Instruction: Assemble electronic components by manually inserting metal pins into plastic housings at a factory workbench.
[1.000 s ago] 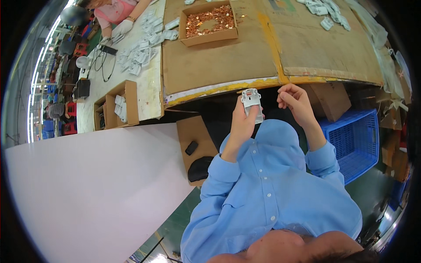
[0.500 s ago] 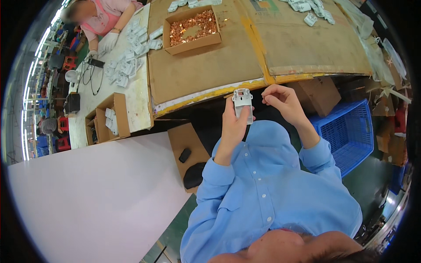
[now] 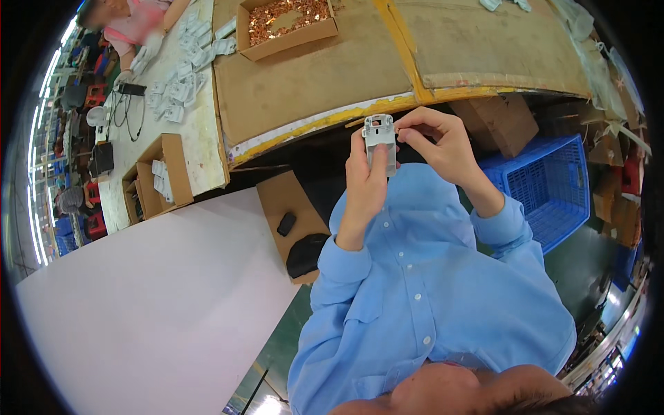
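My left hand (image 3: 366,176) is wrapped round a white plastic housing (image 3: 380,130), thumb lying across its lower face. The housing is upright in front of my lap, just off the table's near edge, with small openings at its top end. At its upper right side is my right hand (image 3: 437,149), thumb and forefinger pinched together close to the housing. Whatever the pinch holds, if anything, is too small to make out. Beyond them on the table stands a cardboard box of small copper-coloured metal pieces (image 3: 287,19).
White plastic parts (image 3: 178,86) lie heaped on the left table, near a co-worker's gloved hand (image 3: 145,55). A divided cardboard box (image 3: 178,173) holds more of them. To my right are a blue crate (image 3: 546,187) and a brown carton (image 3: 499,124). A white board (image 3: 152,297) spans the lower left.
My right hand has moved in to the housing's upper right side, from a short distance away. The whole view has shifted, so the tables sit higher in it.
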A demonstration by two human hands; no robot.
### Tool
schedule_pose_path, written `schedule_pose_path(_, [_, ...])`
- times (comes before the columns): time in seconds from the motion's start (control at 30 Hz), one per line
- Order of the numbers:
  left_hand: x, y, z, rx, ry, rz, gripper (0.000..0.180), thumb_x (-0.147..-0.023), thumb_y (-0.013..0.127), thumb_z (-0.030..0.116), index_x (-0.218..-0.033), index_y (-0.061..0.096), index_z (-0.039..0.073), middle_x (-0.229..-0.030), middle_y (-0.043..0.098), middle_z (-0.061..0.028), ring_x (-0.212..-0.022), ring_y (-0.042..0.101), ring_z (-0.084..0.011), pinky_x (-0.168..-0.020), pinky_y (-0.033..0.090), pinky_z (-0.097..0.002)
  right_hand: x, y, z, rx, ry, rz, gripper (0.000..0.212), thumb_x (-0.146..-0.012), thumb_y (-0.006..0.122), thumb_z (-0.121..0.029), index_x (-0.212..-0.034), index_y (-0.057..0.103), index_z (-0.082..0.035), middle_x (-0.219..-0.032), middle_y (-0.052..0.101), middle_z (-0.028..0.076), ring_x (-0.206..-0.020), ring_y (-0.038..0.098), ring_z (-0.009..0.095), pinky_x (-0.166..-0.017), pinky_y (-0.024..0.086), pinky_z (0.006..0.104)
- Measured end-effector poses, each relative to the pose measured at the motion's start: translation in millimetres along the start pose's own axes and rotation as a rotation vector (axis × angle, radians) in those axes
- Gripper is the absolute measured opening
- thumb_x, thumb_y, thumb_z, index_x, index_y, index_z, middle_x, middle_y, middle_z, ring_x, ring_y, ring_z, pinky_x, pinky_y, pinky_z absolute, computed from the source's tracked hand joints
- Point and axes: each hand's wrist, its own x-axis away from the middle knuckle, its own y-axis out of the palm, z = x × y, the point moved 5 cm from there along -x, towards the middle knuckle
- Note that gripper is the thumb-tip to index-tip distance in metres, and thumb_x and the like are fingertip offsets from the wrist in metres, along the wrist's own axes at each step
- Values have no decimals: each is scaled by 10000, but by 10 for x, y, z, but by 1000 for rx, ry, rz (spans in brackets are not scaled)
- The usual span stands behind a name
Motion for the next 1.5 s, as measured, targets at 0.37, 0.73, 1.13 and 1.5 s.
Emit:
schedule_pose_path(0.37, [55, -16, 62, -223, 81, 53, 264, -971, 456, 91, -1216, 489, 0, -837, 639, -81, -717, 603, -130, -624, 481, -280, -18, 216, -61, 477, -278, 1, 100, -823, 674, -11, -922, 670, -16, -857, 576, 98, -728, 601, 254, -639, 494, 313])
schedule_pose_path(0.73, [89, 7, 40, -212, 101, 44, 248, -965, 462, 83, -1187, 521, -12, -871, 656, -96, -751, 626, -148, -666, 505, -276, -80, 162, -49, 431, -139, 63, 224, -771, 745, -49, -934, 594, -25, -817, 519, 60, -653, 502, 161, -597, 439, 275])
schedule_pose_path(1.13, [91, -21, -33, -12, -41, 3, 236, -982, 424, 142, -1117, 552, -3, -824, 654, -77, -645, 625, -119, -554, 500, -255, -19, 220, -85, 624, -287, -13, 216, -805, 710, -59, -978, 587, -17, -863, 549, 94, -692, 567, 218, -613, 471, 307])
schedule_pose_path(1.5, [103, 13, -34, -110, -45, 14, 234, -1008, 433, 168, -1071, 576, -7, -764, 657, -82, -591, 636, -127, -513, 494, -256, -35, 150, -26, 490, -163, -52, 147, -827, 675, -35, -924, 570, 0, -775, 563, 62, -658, 531, 134, -606, 468, 270])
